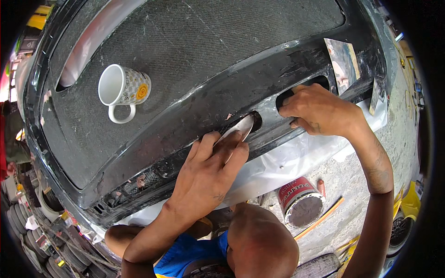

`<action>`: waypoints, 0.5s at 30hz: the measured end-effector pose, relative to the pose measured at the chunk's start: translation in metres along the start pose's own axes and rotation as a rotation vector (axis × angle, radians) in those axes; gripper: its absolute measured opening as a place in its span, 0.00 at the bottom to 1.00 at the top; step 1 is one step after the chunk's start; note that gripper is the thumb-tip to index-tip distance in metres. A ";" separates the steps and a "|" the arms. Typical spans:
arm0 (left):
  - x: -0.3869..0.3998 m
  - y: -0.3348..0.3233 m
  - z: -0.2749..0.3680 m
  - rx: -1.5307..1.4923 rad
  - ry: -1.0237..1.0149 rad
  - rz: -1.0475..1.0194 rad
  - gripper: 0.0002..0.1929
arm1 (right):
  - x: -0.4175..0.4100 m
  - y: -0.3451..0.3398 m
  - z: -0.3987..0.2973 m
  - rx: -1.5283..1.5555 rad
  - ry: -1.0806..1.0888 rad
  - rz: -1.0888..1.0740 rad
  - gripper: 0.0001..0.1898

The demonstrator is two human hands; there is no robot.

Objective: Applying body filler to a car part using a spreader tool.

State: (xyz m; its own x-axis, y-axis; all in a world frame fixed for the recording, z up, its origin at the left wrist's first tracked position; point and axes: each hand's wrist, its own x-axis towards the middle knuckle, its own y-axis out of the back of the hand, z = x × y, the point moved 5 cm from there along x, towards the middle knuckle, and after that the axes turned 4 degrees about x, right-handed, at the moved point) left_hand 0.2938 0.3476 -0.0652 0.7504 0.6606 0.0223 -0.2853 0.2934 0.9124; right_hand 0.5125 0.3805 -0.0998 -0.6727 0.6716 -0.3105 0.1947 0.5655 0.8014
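Observation:
A large black vehicle panel, scuffed and dusty, with slots along its near edge, lies before me. My left hand bears on a white curved piece, perhaps a folded sheet of sandpaper, beside a rounded slot; its underside is hidden by my fingers. Over a second, wider opening, to the right, my right hand has its fingertips curled at the edge. Whether it pinches something there cannot be made out. A patterned white mug lies on its side on the panel.
A flat smeared plate and a narrow scraper-like piece rest at the panel's right. Clear plastic sheeting hangs along the near edge. Below stand a red-labelled can and an orange strip. Tyres are piled at left.

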 end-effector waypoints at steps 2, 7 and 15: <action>-0.001 0.000 -0.002 0.032 -0.026 -0.031 0.17 | 0.000 -0.001 0.000 0.004 0.005 0.002 0.10; -0.003 -0.001 -0.002 0.007 -0.028 -0.024 0.18 | 0.000 -0.002 0.002 0.011 -0.016 -0.015 0.10; 0.002 -0.003 0.004 -0.070 0.184 0.204 0.14 | 0.001 -0.001 0.002 0.001 -0.016 -0.025 0.10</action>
State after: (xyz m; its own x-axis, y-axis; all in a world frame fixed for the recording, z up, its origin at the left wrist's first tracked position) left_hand 0.2984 0.3449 -0.0664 0.5543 0.8233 0.1222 -0.4645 0.1842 0.8662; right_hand 0.5126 0.3817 -0.1017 -0.6659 0.6649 -0.3384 0.1784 0.5824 0.7931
